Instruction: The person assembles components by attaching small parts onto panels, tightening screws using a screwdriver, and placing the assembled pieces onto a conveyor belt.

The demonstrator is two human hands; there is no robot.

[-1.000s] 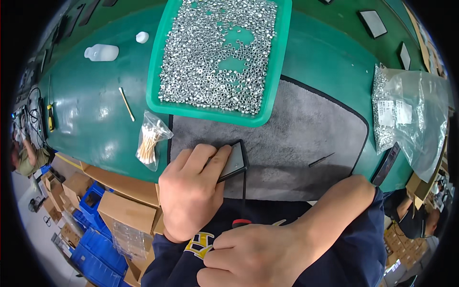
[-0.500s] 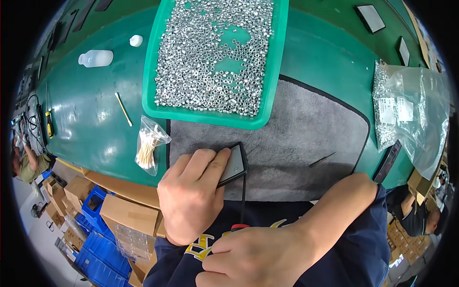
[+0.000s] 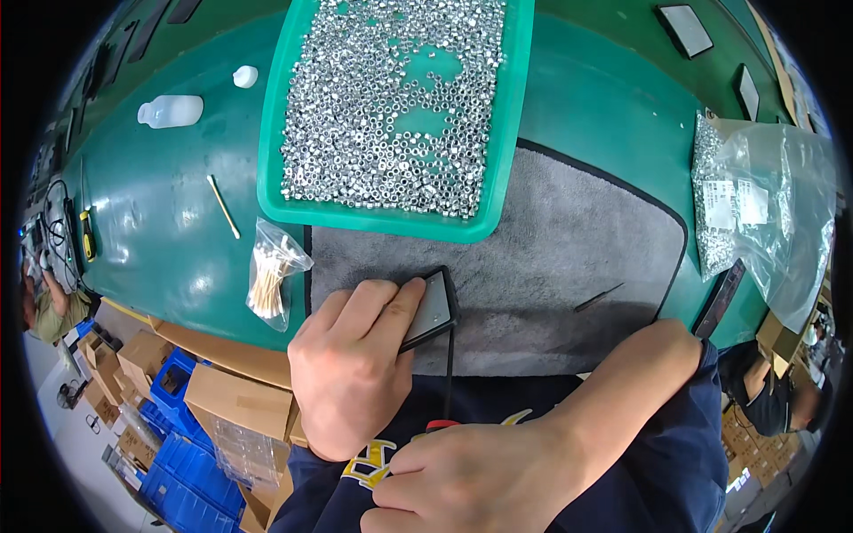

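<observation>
My left hand (image 3: 351, 364) is closed over a flat rectangular device (image 3: 433, 311) with a grey face and black edges, tilted at the near part of the grey cloth mat (image 3: 569, 213). Much of the device is hidden under my fingers. Close to my body, my right hand (image 3: 471, 480) is wrapped around a screwdriver (image 3: 442, 425). Only a red bit of its handle and its long dark shaft show; the shaft runs away from me to the device's near edge. Whether the tip sits in a screw cannot be seen.
Beyond the mat stands a green tray (image 3: 373, 222) of small metal nuts. Left are bagged cotton swabs (image 3: 274, 275), a loose swab (image 3: 224, 207), a white bottle (image 3: 171, 111) and its cap (image 3: 245, 76). A thin dark tool (image 3: 599, 298) lies on the mat; bagged nuts (image 3: 715, 204) lie right.
The tray, bottle and swabs sit slightly further left in the picture. Both hands keep their grips on the device and the screwdriver, with hardly any visible movement.
</observation>
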